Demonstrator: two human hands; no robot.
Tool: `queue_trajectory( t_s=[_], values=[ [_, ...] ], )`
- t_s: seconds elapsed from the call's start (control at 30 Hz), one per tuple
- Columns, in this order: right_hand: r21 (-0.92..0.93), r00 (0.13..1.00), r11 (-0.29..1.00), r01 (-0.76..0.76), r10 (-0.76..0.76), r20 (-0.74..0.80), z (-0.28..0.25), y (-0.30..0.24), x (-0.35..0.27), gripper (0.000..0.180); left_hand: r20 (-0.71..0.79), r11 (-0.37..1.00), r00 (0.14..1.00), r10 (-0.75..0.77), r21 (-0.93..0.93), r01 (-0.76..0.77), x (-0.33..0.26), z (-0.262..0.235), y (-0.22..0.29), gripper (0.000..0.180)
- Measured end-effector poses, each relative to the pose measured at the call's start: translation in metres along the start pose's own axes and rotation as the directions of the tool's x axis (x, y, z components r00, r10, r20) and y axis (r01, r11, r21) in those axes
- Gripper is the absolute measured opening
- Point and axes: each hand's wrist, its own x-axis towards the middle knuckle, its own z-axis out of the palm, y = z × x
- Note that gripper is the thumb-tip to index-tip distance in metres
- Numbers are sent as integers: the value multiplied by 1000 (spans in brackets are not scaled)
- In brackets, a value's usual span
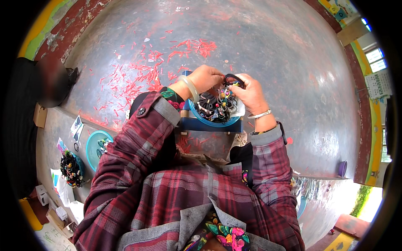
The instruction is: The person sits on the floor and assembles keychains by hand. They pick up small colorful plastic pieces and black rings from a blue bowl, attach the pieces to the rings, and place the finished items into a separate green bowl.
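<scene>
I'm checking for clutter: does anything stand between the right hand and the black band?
Nothing visible does: the right hand holds the black band and the left hand is close by. The piled bands sit in the blue basin.

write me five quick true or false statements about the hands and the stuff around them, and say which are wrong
1. The left hand has a pale bangle at its wrist. True.
2. The right hand holds a black band. True.
3. The blue basin near the hands is empty. False: it holds dark bands with colourful bits.
4. Red scraps lie scattered on the floor. True.
5. The purple container is at the picture's left edge. False: it is toward the right.
</scene>
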Motion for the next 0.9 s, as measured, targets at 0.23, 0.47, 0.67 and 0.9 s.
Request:
queue_trajectory(
  t_s=[0.23,0.47,0.67,0.9],
  values=[
    [140,1000,990,-5,4,3,-4,-12,-2,19,47,998,999,22,-68,-19,-3,1,0,24],
    [-96,983,980,176,-181,-44,2,-16,-7,20,116,969,993,-36,-237,63,-5,0,1,27],
    [-263,895,864,429,-447,-11,-2,-11,-3,24,122,957,991,-48,-279,81,-5,0,-1,28],
    [-259,941,913,317,-337,-37,3,-24,-7,36,117,956,991,-64,-278,95,-8,1,2,28]
  ],
)
